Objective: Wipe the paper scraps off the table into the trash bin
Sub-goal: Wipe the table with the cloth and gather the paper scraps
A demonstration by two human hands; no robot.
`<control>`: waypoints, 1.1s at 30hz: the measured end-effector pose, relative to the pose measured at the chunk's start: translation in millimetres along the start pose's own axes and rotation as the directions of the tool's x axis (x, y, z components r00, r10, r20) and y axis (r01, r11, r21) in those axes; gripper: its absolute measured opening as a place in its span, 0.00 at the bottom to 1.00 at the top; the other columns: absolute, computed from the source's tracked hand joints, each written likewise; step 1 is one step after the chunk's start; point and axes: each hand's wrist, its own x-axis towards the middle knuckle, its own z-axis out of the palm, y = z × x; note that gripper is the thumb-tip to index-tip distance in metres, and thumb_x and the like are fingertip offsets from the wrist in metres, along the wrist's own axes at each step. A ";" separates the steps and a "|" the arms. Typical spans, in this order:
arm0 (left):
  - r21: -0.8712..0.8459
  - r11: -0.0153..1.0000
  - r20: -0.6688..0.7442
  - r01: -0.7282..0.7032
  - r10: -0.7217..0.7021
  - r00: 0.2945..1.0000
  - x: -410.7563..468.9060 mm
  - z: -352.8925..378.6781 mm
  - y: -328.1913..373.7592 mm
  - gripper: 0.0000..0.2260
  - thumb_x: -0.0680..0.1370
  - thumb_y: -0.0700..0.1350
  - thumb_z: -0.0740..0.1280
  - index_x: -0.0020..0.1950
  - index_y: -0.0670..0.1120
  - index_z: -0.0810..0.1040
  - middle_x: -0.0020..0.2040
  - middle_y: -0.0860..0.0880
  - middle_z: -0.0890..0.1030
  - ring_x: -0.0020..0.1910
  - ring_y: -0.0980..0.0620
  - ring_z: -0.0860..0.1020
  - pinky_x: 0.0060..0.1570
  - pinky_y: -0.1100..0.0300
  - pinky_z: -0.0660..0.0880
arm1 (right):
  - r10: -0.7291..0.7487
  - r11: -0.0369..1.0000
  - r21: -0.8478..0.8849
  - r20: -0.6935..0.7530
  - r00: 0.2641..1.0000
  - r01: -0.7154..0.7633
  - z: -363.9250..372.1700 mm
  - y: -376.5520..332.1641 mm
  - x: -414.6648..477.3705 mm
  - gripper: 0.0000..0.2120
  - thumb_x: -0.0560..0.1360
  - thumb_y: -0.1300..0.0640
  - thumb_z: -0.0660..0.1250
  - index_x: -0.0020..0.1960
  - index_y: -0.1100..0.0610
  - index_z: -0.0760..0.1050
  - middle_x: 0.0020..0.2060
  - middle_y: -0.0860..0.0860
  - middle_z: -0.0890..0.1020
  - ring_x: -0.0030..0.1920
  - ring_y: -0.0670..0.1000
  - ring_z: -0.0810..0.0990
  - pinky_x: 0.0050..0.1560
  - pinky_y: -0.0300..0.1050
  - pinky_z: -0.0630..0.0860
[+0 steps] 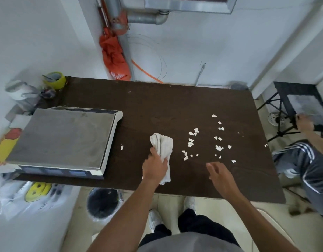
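Head view, ordered near to far. On the floor under the desk's near edge, left of the person's shoes, stands the trash bin (102,204), round, with a dark liner; its mouth is partly under the desk (157,106).

Above the near edge, 2 hands. The left hand (154,165) holds a white cloth (163,142), fingers (153,151) curled round its middle; the cloth lies bunched on the desk, 1 end trailing toward the near edge. The right hand (220,175) holds nothing, its fingers loosely spread just above the desk.

Beyond the right hand lie the paper scraps (218,147), small white torn pieces strewn across the right half of the desk. 1 stray scrap (121,147) lies apart, left of the cloth and just beside a flat weighing scale (62,139).

Handling, as a judgement: the scraps look very light and flat, so they are likely to slide easily but also to flutter or skip under a fast stroke. The cloth is soft and limp, so a broad, pressed-flat bunch should gather better than a loose end. A cupped right hand at the edge could catch what is swept toward the bin.
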 end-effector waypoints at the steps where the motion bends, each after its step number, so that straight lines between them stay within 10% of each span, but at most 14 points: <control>1: -0.003 1.000 0.003 -0.012 0.012 1.000 1.7 1.9 5.9 0.30 0.81 0.59 0.61 0.73 0.37 0.63 0.58 0.41 0.81 0.51 0.41 0.83 0.51 0.50 0.80 | 0.018 1.000 0.015 -0.020 1.000 -0.018 -0.8 3.4 -5.5 0.13 0.81 0.42 0.58 0.52 0.49 0.76 0.48 0.48 0.78 0.45 0.51 0.82 0.53 0.55 0.77; 16: 0.011 0.994 -0.004 -0.108 0.108 0.994 4.5 1.8 45.2 0.32 0.82 0.62 0.59 0.75 0.39 0.61 0.62 0.42 0.80 0.53 0.39 0.83 0.53 0.48 0.78 | -0.044 0.999 0.001 0.079 0.996 0.044 2.1 -2.6 23.9 0.17 0.79 0.40 0.58 0.39 0.49 0.74 0.40 0.49 0.79 0.41 0.51 0.82 0.46 0.52 0.76; 33: 0.401 0.859 -0.203 0.318 -0.255 0.945 -12.5 -44.6 -93.3 0.32 0.72 0.54 0.76 0.69 0.40 0.72 0.47 0.43 0.81 0.38 0.45 0.84 0.34 0.56 0.78 | -0.150 0.988 -0.003 0.225 0.963 0.155 -17.7 -17.9 50.8 0.19 0.80 0.47 0.62 0.46 0.64 0.77 0.43 0.57 0.78 0.41 0.58 0.81 0.51 0.57 0.76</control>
